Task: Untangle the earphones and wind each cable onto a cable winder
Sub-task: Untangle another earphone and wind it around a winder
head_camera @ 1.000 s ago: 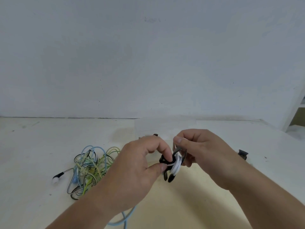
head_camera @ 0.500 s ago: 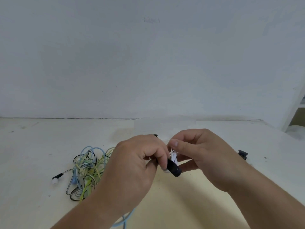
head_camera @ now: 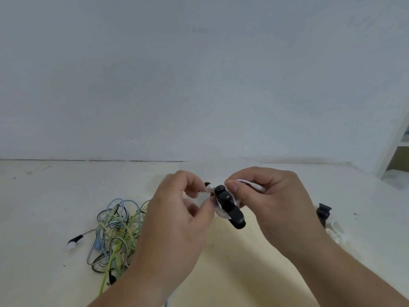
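Above the table's middle I hold a black cable winder (head_camera: 230,207) with white earphone cable (head_camera: 223,214) wound on it. My right hand (head_camera: 272,204) grips the winder, and a loop of the white cable runs under its fingers. My left hand (head_camera: 181,213) pinches the white end of the cable just left of the winder. A tangle of blue, green and black-and-white earphone cables (head_camera: 117,231) lies on the table to the left, with one black earbud (head_camera: 74,241) sticking out at its left side.
Another black winder (head_camera: 323,212) lies on the table at the right, with white objects (head_camera: 336,231) just in front of it. A white wall rises behind the table. A white shelf frame (head_camera: 396,140) stands at the far right.
The winder has been turned between my hands so its long black side now points down-right. My left fingers have shifted from gripping the winder to pinching the cable end.
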